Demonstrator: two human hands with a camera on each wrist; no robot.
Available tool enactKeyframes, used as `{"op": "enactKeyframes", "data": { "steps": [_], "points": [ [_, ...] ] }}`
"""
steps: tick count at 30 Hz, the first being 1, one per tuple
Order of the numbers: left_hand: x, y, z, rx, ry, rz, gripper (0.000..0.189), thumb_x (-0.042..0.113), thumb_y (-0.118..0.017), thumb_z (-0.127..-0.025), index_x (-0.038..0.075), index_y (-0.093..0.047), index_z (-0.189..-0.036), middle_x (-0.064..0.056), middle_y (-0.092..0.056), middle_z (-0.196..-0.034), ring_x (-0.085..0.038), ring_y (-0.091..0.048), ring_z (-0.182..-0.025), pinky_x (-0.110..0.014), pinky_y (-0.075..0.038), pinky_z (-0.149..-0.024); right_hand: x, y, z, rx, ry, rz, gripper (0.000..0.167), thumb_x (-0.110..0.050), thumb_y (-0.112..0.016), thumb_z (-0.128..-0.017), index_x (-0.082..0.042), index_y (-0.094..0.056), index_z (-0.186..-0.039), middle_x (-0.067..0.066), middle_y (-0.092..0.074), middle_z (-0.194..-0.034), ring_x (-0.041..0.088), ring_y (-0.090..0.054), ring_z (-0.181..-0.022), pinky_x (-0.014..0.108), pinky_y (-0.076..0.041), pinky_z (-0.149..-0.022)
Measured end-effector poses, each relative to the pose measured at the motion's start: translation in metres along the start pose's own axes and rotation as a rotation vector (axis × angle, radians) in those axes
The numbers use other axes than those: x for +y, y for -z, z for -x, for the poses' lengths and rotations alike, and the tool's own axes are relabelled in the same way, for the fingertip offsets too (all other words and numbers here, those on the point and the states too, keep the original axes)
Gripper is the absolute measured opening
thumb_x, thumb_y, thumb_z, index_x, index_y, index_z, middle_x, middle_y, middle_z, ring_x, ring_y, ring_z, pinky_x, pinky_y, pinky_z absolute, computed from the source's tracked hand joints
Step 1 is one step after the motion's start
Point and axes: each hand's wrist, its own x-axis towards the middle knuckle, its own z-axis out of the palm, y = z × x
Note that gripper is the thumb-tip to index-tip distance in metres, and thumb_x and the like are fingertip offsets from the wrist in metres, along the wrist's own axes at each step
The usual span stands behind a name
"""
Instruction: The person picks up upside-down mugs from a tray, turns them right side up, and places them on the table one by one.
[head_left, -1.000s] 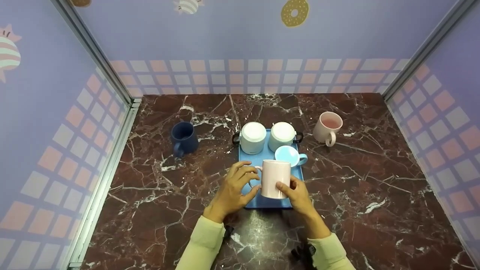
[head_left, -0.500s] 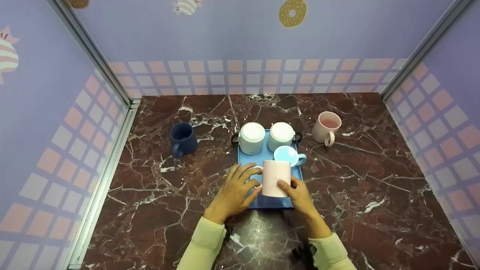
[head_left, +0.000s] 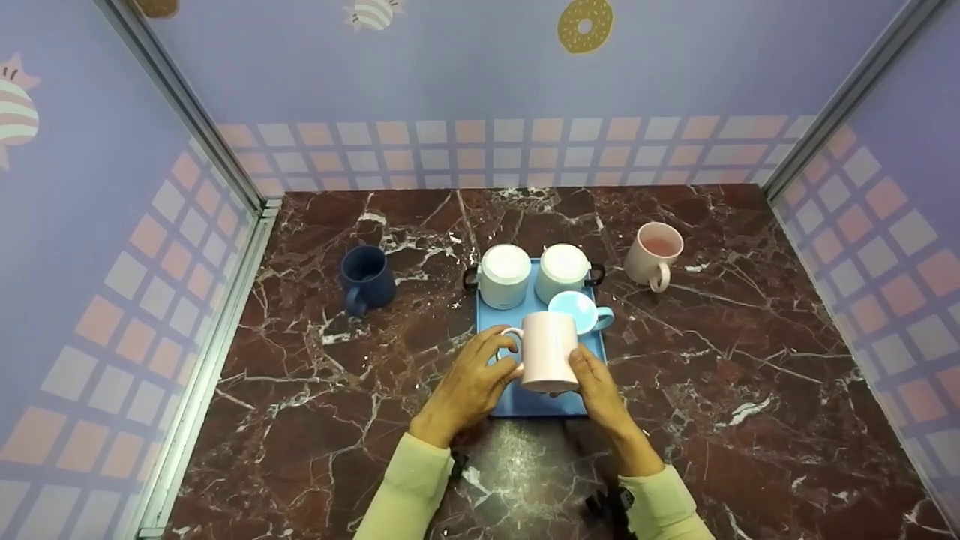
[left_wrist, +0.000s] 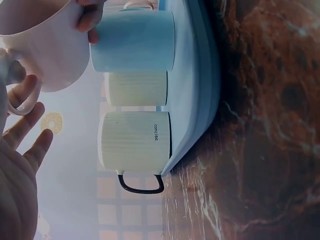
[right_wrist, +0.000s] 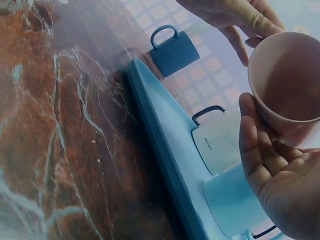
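Observation:
A pale pink mug is held above the blue tray, tilted, its mouth facing the cameras in both wrist views. My left hand pinches its handle between thumb and fingers, with some fingers spread behind in the left wrist view. My right hand grips the mug's body from the right, fingers beneath it. Behind the held mug, a light blue mug stands upright on the tray. Two white mugs with black handles stand upside down at the tray's far end.
A dark blue mug stands upright on the marbled table left of the tray. Right of the tray stands another pink mug, also upright. Patterned walls close off the back and both sides.
The held mug has tilted and shifted slightly up and left. My left fingers have drawn closer together around its handle. My right thumb has moved from its front to its right side.

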Motion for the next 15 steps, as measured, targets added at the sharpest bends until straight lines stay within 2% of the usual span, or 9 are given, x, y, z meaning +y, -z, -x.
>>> {"op": "enactKeyframes", "data": {
  "steps": [4,9,12,15],
  "points": [
    [0.0007,0.0003,0.0002,0.011,0.009,0.014,0.024,0.031,-0.059,-0.104,0.011,-0.064,-0.092,-0.005,-0.062,-0.112,-0.032,-0.056,-0.132,-0.04,-0.043,-0.118,0.0027,0.0028,0.0004,-0.033,0.048,-0.007,0.056,-0.032,-0.027,-0.115,0.017,-0.046,-0.133,0.001,-0.072,-0.089,0.014,-0.069,-0.074,0.036,-0.06,-0.067],
    [0.0025,0.002,0.001,0.011,0.05,0.035,0.025,0.031,-0.057,-0.106,0.011,-0.064,-0.092,-0.006,-0.063,-0.108,-0.033,-0.057,-0.13,-0.042,-0.042,-0.119,0.0058,0.0052,0.0014,-0.077,0.079,-0.066,0.051,-0.034,-0.022,-0.115,0.002,-0.058,-0.125,0.002,-0.074,-0.092,0.017,-0.072,-0.076,0.034,-0.061,-0.068],
    [0.0034,0.0033,-0.0004,0.012,0.073,0.057,0.022,0.027,-0.057,-0.106,0.01,-0.062,-0.091,-0.007,-0.063,-0.108,-0.033,-0.057,-0.13,-0.042,-0.043,-0.119,0.0079,0.0065,0.0016,-0.105,0.093,-0.13,0.043,-0.026,-0.027,-0.116,0.0,-0.055,-0.135,0.003,-0.075,-0.096,0.018,-0.074,-0.079,0.033,-0.061,-0.07],
    [0.004,0.0042,-0.0018,0.015,0.093,0.083,0.019,0.023,-0.059,-0.105,0.011,-0.059,-0.09,-0.007,-0.062,-0.106,-0.034,-0.057,-0.129,-0.043,-0.043,-0.118,0.01,0.0075,0.0017,-0.136,0.102,-0.175,0.037,-0.01,-0.037,-0.112,0.004,-0.045,-0.146,0.003,-0.077,-0.102,0.018,-0.075,-0.08,0.031,-0.061,-0.071]
  ]
}}
